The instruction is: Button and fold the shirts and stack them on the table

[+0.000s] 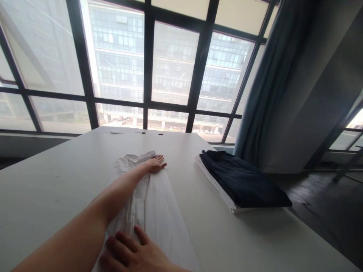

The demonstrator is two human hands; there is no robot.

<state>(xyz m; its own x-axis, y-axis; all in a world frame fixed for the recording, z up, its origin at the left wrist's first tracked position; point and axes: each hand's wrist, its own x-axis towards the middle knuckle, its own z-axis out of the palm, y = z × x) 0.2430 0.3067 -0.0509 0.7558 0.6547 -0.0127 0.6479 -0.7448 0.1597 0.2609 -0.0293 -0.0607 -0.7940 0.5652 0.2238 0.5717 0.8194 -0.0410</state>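
A long white garment (pixel 167 211), perhaps a shirt, lies lengthwise on the white table (pixel 227 234), its far end bunched and creased. My left hand (pixel 155 163) rests flat on that far end at the right edge, fingers stretched out. Near the bottom of the view, my right hand (pixel 136 251) is over the near part of the garment, its fingers apart and slightly bent, somewhat blurred. My left forearm covers part of the garment's left side. Neither hand grips the cloth.
To the right, folded dark navy cloth (pixel 244 181) lies on folded white cloth (pixel 215 185) near the table's edge. Paper sheets (pixel 119 130) lie at the far edge, by two dark round holes. A blue curtain (pixel 258 109) and large windows (pixel 176 68) stand beyond.
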